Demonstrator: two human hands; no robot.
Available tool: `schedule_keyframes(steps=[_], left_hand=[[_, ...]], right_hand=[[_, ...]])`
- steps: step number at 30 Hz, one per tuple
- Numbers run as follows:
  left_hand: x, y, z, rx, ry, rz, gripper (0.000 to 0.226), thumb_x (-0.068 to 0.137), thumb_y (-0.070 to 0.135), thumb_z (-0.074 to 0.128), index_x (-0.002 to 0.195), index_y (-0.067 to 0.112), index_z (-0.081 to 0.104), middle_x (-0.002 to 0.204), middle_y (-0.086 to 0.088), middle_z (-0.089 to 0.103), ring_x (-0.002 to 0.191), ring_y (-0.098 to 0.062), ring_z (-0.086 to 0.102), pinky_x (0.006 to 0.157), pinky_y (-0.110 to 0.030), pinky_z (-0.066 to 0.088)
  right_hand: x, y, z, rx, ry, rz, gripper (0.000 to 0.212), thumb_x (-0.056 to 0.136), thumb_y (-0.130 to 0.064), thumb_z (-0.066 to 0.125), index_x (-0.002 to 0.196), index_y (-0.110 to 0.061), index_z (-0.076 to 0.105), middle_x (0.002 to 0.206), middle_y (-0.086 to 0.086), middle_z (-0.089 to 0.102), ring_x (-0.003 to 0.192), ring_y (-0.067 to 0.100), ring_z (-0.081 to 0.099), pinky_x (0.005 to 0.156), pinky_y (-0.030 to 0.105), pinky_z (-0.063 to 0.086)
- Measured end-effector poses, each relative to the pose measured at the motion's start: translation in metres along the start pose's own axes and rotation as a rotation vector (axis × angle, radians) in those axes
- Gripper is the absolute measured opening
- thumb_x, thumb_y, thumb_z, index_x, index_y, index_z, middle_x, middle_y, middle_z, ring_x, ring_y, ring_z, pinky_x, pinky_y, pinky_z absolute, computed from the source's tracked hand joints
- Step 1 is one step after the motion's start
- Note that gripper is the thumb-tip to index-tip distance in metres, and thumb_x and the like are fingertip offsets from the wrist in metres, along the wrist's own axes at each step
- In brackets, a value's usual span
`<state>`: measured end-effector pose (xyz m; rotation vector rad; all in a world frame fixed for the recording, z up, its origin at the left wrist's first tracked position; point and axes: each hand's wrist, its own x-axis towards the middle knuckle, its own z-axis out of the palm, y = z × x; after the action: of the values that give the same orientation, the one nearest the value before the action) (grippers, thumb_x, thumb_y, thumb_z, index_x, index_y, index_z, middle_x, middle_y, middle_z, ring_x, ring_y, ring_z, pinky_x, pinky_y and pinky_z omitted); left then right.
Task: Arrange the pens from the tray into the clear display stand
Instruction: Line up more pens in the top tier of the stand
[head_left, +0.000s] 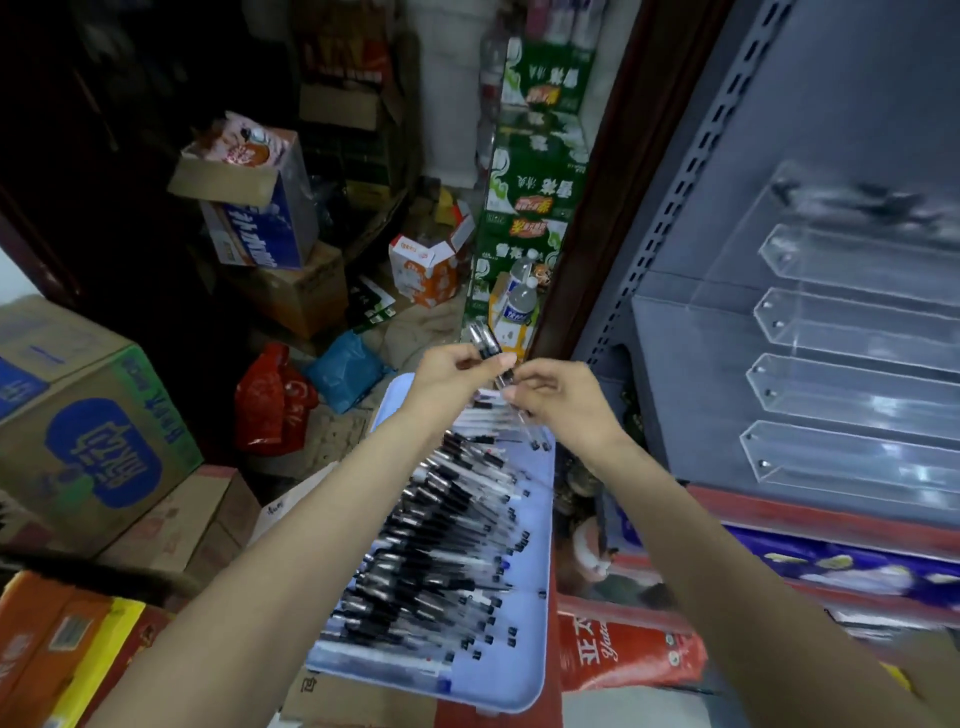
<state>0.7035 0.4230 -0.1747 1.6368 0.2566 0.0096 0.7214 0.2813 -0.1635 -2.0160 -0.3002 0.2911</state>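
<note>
While both hands meet above the far end of the tray (540, 597), I have a small bunch of pens (484, 340) pinched in my left hand (447, 382), its fingers curled round the barrels with the capped ends poking up past my thumb. My right hand (558, 402) is curled too, fingertips closed on a single clear pen (522, 418) that slants down from the bunch toward my wrist — I judge I am sorting or pulling one free.

Below my fingers lies the rest of the stock: a long heap of black-capped pens (441, 545) covering most of the pale blue tray, so by my reckoning nearly all the work is left. Out to the right of my right hand stands the clear display stand (852, 332), its tiered troughs looking bare except for dark blurred shapes in the topmost tier, which may be pens; I cannot tell.

Between my fingers and the stand rises the grey slotted upright (670, 208) of the shelving, beside a dark red door frame (597, 208) — something to reach around. Beyond my fingers sit green drink cartons (535, 182) and a water bottle (521, 301); off to the left of them, a red bag (272, 400) and cardboard boxes (93, 431).
</note>
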Motion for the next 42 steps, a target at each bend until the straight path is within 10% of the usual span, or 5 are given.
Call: schedule_keyframes(steps=[12, 16, 20, 35, 42], left_hand=[[-0.034, 0.125, 0.153, 0.572, -0.347, 0.532, 0.020, 0.090, 0.025, 0.060, 0.079, 0.009, 0.066, 0.076, -0.004, 0.070, 0.071, -0.017, 0.064, 0.069, -0.030, 0.045], [-0.054, 0.153, 0.233, 0.660, -0.411, 0.595, 0.018, 0.090, 0.024, 0.059, 0.084, 0.009, 0.065, 0.077, -0.004, 0.070, 0.074, -0.018, 0.066, 0.072, -0.030, 0.047], [-0.069, 0.181, 0.297, 0.624, -0.336, 0.653, 0.025, 0.089, 0.031, 0.059, 0.081, 0.009, 0.065, 0.061, 0.002, 0.057, 0.051, -0.005, 0.046, 0.054, -0.022, 0.035], [0.018, 0.231, 0.373, 0.480, 0.008, 0.670, 0.010, 0.080, 0.025, 0.072, 0.080, 0.015, 0.072, 0.067, 0.012, 0.064, 0.062, 0.005, 0.054, 0.063, -0.022, 0.038], [0.063, 0.235, 0.392, 0.784, -0.002, 0.650, 0.020, 0.098, 0.020, 0.040, 0.084, 0.010, 0.051, 0.083, -0.003, 0.046, 0.083, -0.024, 0.047, 0.067, -0.026, 0.025]], right_hand=[[-0.093, -0.029, -0.215, 0.035, 0.296, -0.244, 0.030, 0.089, -0.017, 0.061, 0.118, -0.020, 0.059, 0.087, -0.008, 0.059, 0.075, 0.007, 0.059, 0.065, 0.019, 0.051], [-0.126, -0.009, -0.291, 0.054, 0.298, -0.300, 0.015, 0.086, 0.000, 0.061, 0.099, -0.006, 0.065, 0.085, 0.001, 0.064, 0.068, -0.002, 0.060, 0.063, 0.012, 0.051], [-0.147, 0.017, -0.363, 0.169, 0.409, -0.329, 0.009, 0.082, 0.007, 0.063, 0.086, 0.000, 0.065, 0.070, 0.007, 0.062, 0.056, 0.000, 0.060, 0.062, 0.012, 0.052], [-0.083, 0.055, -0.499, 0.078, 0.562, -0.336, 0.018, 0.080, -0.002, 0.069, 0.076, -0.020, 0.071, 0.077, 0.001, 0.069, 0.076, 0.018, 0.066, 0.084, 0.032, 0.055], [-0.020, 0.066, -0.530, -0.034, 0.667, -0.252, 0.007, 0.080, -0.008, 0.071, 0.085, -0.011, 0.074, 0.086, 0.007, 0.072, 0.084, 0.023, 0.069, 0.092, 0.036, 0.053]])
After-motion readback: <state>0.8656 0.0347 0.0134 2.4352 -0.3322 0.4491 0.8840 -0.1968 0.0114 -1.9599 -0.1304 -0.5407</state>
